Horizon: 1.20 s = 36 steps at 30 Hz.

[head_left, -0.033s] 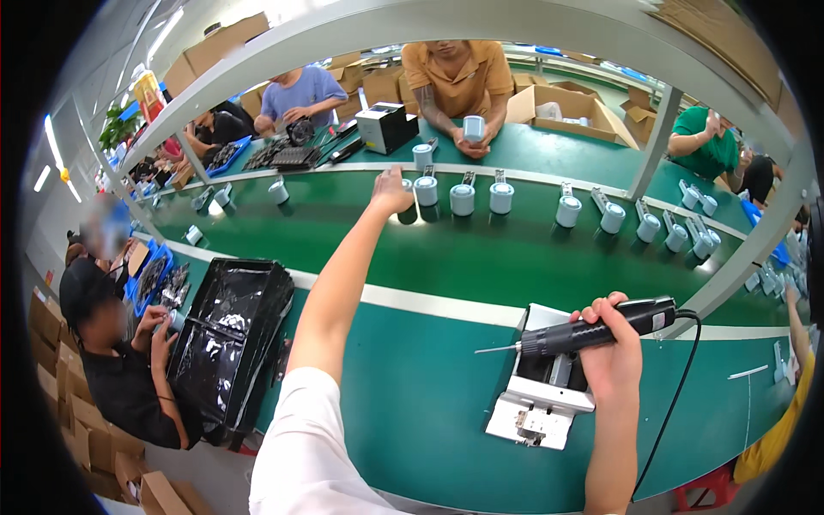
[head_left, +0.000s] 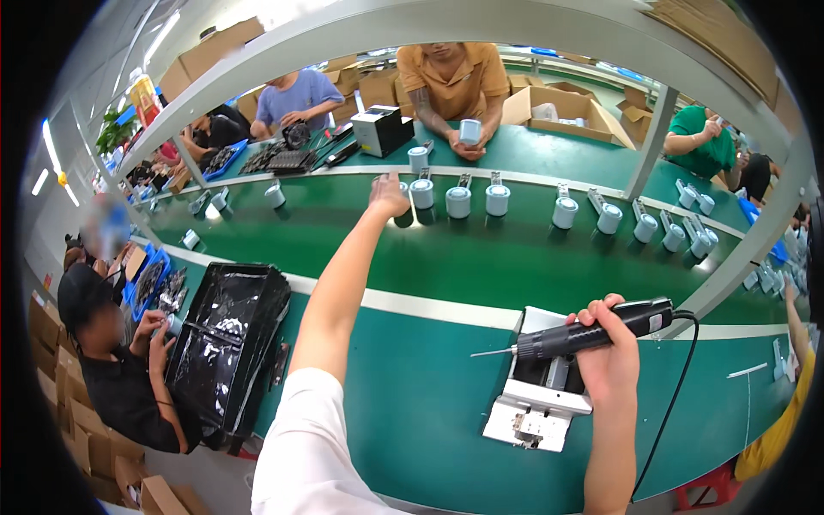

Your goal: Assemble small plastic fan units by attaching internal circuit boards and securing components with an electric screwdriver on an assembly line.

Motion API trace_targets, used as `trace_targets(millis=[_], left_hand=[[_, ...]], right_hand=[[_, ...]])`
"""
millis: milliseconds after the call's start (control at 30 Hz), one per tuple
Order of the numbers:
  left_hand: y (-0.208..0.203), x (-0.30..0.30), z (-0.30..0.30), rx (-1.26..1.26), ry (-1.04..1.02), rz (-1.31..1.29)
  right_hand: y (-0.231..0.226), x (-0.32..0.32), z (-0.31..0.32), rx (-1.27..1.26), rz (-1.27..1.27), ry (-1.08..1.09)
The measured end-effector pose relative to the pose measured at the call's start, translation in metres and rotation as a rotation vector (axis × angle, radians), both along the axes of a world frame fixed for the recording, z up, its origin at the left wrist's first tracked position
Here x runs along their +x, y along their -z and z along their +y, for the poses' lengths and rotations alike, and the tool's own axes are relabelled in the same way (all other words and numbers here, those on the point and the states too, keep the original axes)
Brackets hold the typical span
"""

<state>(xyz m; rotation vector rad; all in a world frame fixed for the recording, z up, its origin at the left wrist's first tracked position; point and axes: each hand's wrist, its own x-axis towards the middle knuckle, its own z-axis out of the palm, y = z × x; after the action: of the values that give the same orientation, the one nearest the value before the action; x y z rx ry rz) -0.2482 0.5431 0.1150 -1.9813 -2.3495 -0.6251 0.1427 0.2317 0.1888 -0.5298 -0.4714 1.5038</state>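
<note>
My left arm stretches forward over the green conveyor belt [head_left: 429, 262]. At its far side my left hand [head_left: 389, 196] has its fingers curled round a light-blue cylindrical device [head_left: 404, 188], mostly hidden by the hand. Just right of it stands another such device [head_left: 422, 194] with a metal bracket. My right hand [head_left: 608, 348] grips a black electric screwdriver [head_left: 558, 339], its thin bit pointing left and its cord trailing from the right end. Below the screwdriver, on the green bench, sits a white metal fixture [head_left: 536, 412], partly covered by tool and hand.
More light-blue devices [head_left: 565, 212] line the belt toward the right. A black plastic-lined bin [head_left: 225, 343] stands left, beside a seated person [head_left: 116, 360]. Across the belt a person in orange [head_left: 455, 81] holds a device. A shelf frame post [head_left: 657, 142] rises at right.
</note>
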Motion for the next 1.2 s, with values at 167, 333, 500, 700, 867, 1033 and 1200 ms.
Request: trace_targets(millis=[167,333,500,700,867,1033,1200], left_hand=[[0.03,0.016,0.024,-0.049,0.033,0.348],[0.037,0.02,0.032,-0.177,0.077,0.3],[0.02,0.007,0.024,-0.063,0.232,0.343],[-0.03,0.019,-0.035,-0.275,0.21,0.394],[-0.097,0.05,-0.138,-0.496,0.154,0.158],[-0.101,0.095,-0.257,-0.611,0.014,0.016],[-0.053,0.123,-0.349,-0.666,-0.075,0.034]], right_hand=[[0.006,0.003,0.004,0.01,-0.009,-0.014],[0.002,0.005,0.004,0.016,-0.013,-0.039],[0.002,0.006,0.006,0.009,0.028,-0.038],[0.005,0.006,0.003,0.004,0.045,-0.041],[0.011,0.01,0.002,0.006,0.044,-0.036],[0.007,0.015,0.003,0.025,0.006,-0.036],[0.015,0.014,0.015,0.066,0.022,-0.082]])
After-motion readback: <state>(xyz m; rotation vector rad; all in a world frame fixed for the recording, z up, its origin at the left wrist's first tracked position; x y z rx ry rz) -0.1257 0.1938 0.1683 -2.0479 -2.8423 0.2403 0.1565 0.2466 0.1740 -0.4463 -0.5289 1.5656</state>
